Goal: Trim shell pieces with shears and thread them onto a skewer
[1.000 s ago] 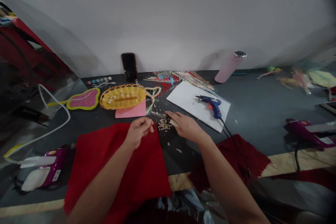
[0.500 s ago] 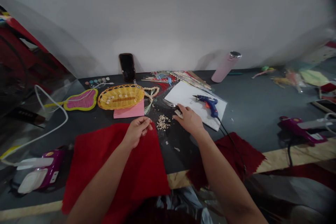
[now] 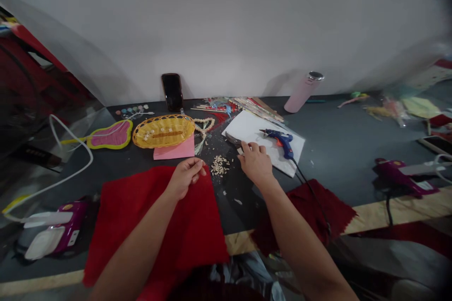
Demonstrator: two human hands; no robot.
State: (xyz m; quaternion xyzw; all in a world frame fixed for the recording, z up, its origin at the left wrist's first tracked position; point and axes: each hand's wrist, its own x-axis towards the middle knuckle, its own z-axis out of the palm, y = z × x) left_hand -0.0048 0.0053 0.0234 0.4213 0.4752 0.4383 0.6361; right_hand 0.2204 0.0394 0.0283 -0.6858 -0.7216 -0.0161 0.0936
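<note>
Over the top right corner of a red cloth [image 3: 158, 216], my left hand [image 3: 187, 176] is closed, thumb against fingers. Anything pinched there is too small to name. My right hand [image 3: 256, 162] is at the lower left edge of a white board [image 3: 243, 124]. Its fingers are bent over a dark, narrow tool [image 3: 233, 140] and a small pale piece; whether they grip either is unclear. Between the hands lies a pile of small beige pieces [image 3: 219, 166] on the dark table. A blue glue gun [image 3: 280, 138] rests on the board, right of my right hand.
A yellow wicker basket [image 3: 164, 131] holds a few small pieces, with pink paper [image 3: 174, 149] below it. Behind stand a phone [image 3: 172, 91] and a pink bottle [image 3: 303, 93]. Purple devices [image 3: 406, 176] lie at both sides. The glue gun's cord crosses a dark red cloth [image 3: 314, 207].
My right hand has shifted slightly right, its fingers now more bent, and the dark tool beside it has turned. My left hand has hardly moved.
</note>
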